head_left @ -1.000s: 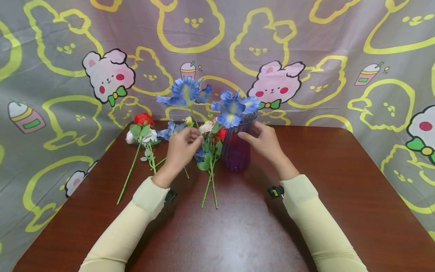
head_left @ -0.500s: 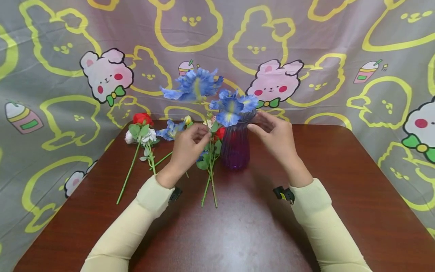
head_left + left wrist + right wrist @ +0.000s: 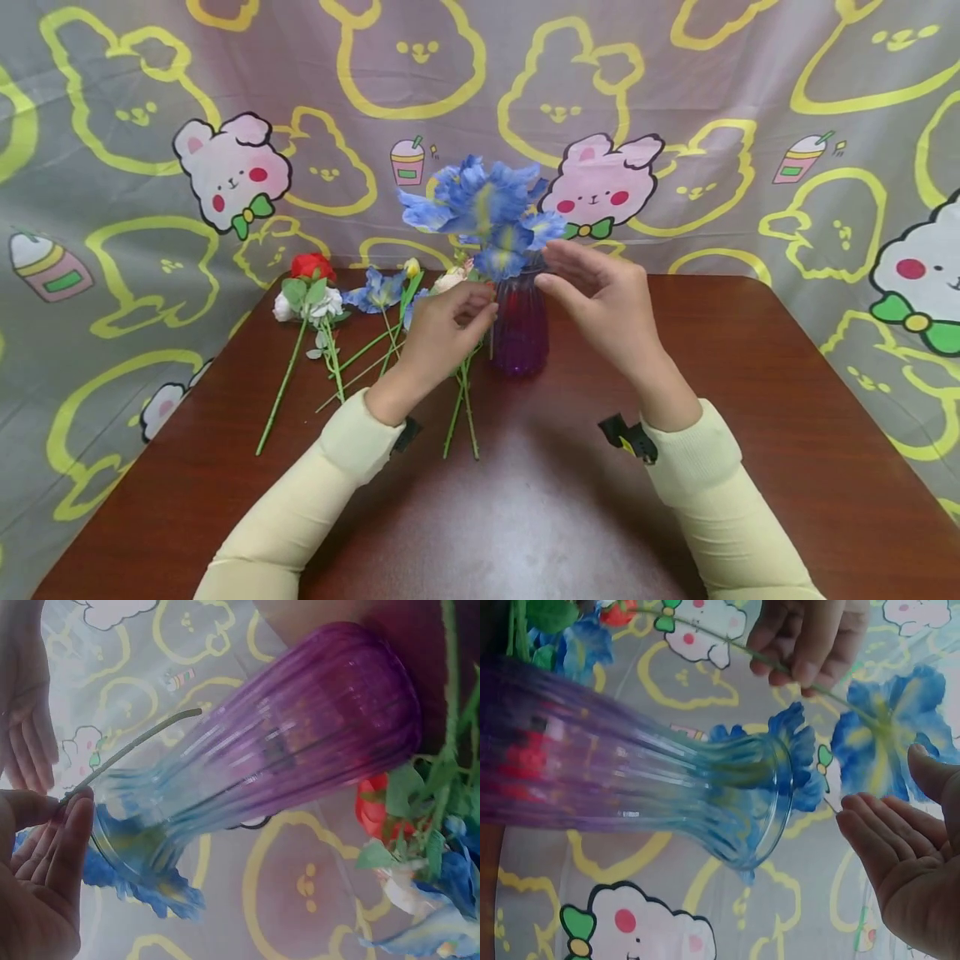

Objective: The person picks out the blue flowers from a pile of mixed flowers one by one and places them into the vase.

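Note:
My left hand (image 3: 446, 329) pinches the thin green stem (image 3: 142, 739) of a blue iris (image 3: 480, 200) between thumb and fingers. The stem's lower end hangs free beside a ribbed glass vase (image 3: 520, 337), purple at the base and blue at the flared top. The held bloom is above the vase's mouth. A second blue iris (image 3: 504, 252) sits at that mouth; its stem is hard to make out through the glass. Fingers extended, my right hand (image 3: 611, 304) is at the right of the rim; in the right wrist view it is near the held bloom, gripping nothing.
Left of the vase lie several artificial flowers on the brown table (image 3: 750, 400): a red rose (image 3: 312, 267), white roses (image 3: 326, 302), another blue iris (image 3: 375, 290) and a yellow bud (image 3: 412, 267). Crossed green stems (image 3: 462, 417) reach toward the front. A patterned curtain (image 3: 465, 75) hangs behind.
My left hand has carried the iris rightward, from beside the vase to above its mouth. My right hand has shifted right and slightly up from the vase's side, its fingers now straighter.

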The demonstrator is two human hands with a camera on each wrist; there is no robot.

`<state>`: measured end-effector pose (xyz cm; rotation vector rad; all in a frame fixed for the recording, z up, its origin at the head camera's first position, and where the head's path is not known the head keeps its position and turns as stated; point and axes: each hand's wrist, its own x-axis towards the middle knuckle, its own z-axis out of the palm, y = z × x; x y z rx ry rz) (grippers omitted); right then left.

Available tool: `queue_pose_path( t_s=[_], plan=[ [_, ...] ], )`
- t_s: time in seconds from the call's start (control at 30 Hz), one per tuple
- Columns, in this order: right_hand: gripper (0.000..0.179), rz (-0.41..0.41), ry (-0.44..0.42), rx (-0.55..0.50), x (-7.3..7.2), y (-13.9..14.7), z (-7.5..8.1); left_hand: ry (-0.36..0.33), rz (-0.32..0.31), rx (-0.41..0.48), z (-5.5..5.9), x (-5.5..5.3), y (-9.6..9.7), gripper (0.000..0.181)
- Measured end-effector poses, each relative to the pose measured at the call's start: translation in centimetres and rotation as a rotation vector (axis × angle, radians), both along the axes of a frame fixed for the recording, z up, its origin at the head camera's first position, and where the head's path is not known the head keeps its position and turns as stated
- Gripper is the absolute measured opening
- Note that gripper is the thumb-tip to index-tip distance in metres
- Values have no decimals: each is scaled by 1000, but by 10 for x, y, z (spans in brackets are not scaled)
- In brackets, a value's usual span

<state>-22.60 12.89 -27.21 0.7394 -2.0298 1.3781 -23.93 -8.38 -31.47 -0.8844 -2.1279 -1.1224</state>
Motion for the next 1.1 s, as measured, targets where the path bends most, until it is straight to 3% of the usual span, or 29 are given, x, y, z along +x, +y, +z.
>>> queue_pose_path(
  t_s=[0.17, 0.3, 0.73, 1.1],
  plan=[
    [32, 87, -8, -21, 1, -6, 1, 36, -23, -45, 1, 2, 9, 10],
    [30, 113, -34, -13, 1, -8, -1, 54, -30, -81, 1, 3, 15, 9],
    [17, 96, -47, -8, -1, -5, -5, 109, -55, -152, -4, 5, 28, 7],
    [9, 106, -80, -65, -2, -1, -9, 62, -78, -174, -7, 7, 34, 7]
  ],
)
